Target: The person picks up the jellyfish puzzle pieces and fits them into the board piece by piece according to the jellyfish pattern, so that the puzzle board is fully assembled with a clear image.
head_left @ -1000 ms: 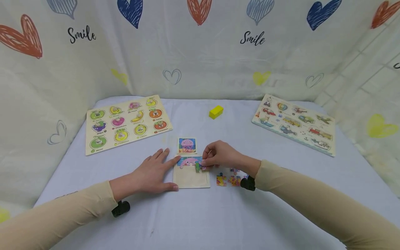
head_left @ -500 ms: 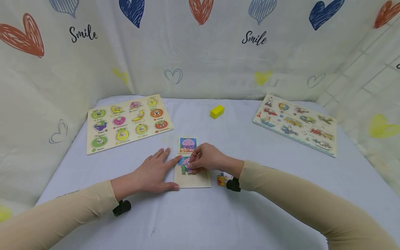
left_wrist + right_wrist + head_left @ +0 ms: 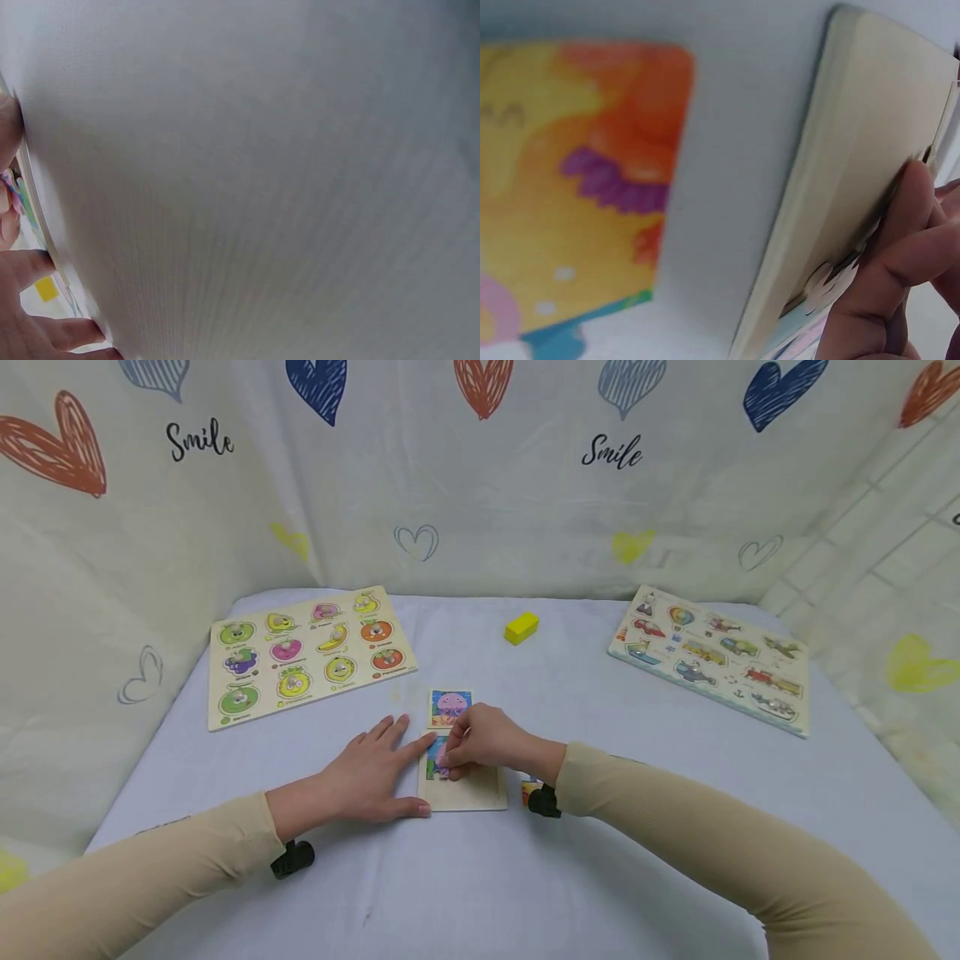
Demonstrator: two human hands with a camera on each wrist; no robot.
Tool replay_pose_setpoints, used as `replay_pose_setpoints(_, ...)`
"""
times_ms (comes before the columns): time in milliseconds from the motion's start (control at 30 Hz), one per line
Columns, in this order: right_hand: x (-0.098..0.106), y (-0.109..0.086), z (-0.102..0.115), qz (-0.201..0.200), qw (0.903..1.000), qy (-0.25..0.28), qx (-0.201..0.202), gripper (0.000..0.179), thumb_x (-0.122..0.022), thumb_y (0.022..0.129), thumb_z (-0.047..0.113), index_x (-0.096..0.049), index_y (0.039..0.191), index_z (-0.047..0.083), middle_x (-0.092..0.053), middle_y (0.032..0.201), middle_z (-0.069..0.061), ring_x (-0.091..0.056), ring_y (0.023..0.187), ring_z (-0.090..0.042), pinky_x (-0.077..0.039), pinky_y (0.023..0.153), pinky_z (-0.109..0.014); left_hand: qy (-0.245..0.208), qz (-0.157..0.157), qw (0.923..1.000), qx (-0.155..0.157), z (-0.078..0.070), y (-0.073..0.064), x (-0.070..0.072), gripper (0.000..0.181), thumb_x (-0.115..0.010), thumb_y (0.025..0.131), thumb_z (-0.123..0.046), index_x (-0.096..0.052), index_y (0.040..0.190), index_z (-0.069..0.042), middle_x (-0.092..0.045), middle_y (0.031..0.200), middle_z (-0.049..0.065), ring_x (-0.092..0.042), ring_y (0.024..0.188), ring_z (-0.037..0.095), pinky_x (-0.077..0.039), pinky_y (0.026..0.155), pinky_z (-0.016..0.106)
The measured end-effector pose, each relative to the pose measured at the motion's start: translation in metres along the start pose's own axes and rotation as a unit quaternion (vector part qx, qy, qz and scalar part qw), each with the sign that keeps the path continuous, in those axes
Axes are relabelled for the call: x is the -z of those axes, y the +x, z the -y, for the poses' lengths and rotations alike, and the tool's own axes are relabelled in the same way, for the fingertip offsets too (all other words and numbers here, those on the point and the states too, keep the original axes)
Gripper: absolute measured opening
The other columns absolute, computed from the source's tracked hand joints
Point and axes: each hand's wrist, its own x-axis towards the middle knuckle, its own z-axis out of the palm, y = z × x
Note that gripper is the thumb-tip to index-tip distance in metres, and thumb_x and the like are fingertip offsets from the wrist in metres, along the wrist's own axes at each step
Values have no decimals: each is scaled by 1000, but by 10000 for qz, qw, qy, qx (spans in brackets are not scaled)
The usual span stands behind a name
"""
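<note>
A small wooden jigsaw board [image 3: 468, 797] lies mid-table, with a strip of pink and blue jellyfish pieces along its upper end and bare wood below. My right hand [image 3: 491, 742] pinches a jigsaw piece [image 3: 432, 771] at the left of the board, just under that strip; the fingers hide part of it, and whether it is seated cannot be seen. My left hand [image 3: 367, 779] lies spread on the cloth, forefinger and thumb touching the board's left edge. Above the board is a finished jellyfish picture [image 3: 448, 703], partly covered by the right fingers.
Orange and yellow loose pieces [image 3: 607, 172] lie right of the board, mostly hidden by the right wrist in the head view. A yellow block [image 3: 521, 628] stands farther back. A fruit puzzle board [image 3: 311, 658] is at back left, a vehicle puzzle board [image 3: 708, 662] at back right.
My right hand has moved left across the board with the jigsaw piece, from the right side to the left edge under the top strip. The left hand has stayed in place.
</note>
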Motion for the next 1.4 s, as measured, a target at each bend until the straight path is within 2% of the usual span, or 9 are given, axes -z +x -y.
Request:
replay_pose_setpoints(267,-3,0,4,-199,9994,-259,-141,17,-80,90,20,-70,84,8,-74,71,-4,-69,64,-13,-52,58,-20,11,3,10000,1,0,0,0,96,-71,85,-65,-37,160,-17,-27,164,29,-27,151,52,-35,114,69)
replay_pose_setpoints(567,-6,1,7,-458,9936,-1032,-39,24,-83,88,25,-69,76,9,-68,66,-2,-63,60,-12,-44,53,-18,37,-29,10000,-33,0,0,-1,95,-72,85,-65,-37,160,-17,-28,164,29,-28,150,52,-35,114,68)
replay_pose_setpoints(1033,-9,4,9,-463,9925,-1125,-88,26,-81,89,26,-67,75,9,-68,63,-3,-67,56,-13,-42,51,-19,6,-35,10000,-53,0,0,-1,95,-72,85,-64,-37,160,-16,-28,163,29,-27,150,53,-34,115,68)
replay_pose_setpoints(1267,-11,6,11,-514,9872,-1510,-76,29,-80,90,28,-67,72,9,-67,60,-3,-66,54,-13,-41,50,-19,32,-59,10000,-46,0,0,-2,96,-73,84,-64,-37,160,-17,-29,163,28,-28,150,52,-34,114,68)
replay_pose_setpoints(1400,-11,6,11,-484,9868,-1545,-51,28,-80,90,28,-67,75,9,-67,61,-4,-66,54,-14,-42,51,-19,35,-60,10000,-36,-1,0,-2,96,-73,84,-64,-37,160,-17,-29,163,28,-28,150,52,-34,115,68)
